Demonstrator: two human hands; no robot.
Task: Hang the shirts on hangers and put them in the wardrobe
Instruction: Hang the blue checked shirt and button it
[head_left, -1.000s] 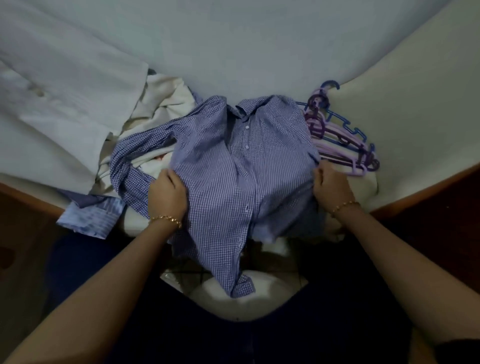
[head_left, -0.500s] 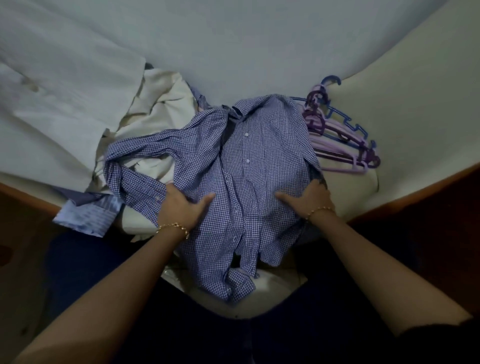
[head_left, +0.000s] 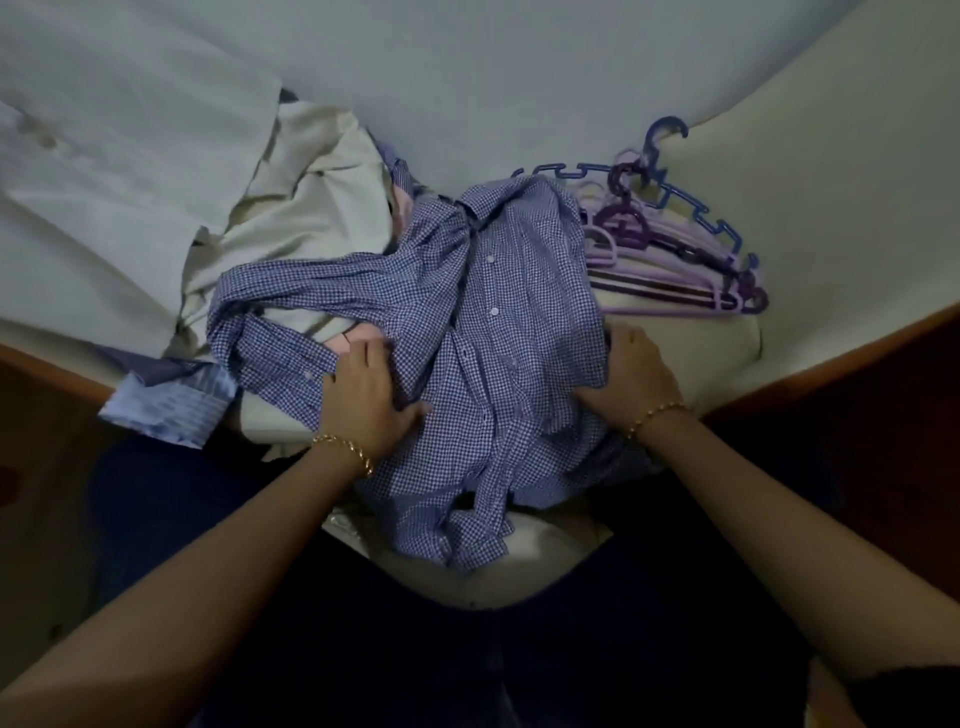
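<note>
Checked shirt (head_left: 519, 291), frame centre: left hand (head_left: 366, 397) and right hand (head_left: 634, 376) pressed flat on it, fingers extended, grasping nothing. Hangers (head_left: 665, 297), upper right.

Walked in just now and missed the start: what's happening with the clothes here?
A person presses both hands on a blue checked shirt spread button-side up on the bed: left hand on one side, right hand at the other edge. A stack of purple and blue hangers lies beside the shirt, untouched. A cream garment and a striped shirt lie to the left. No hanger is in the shirt yet.
</note>
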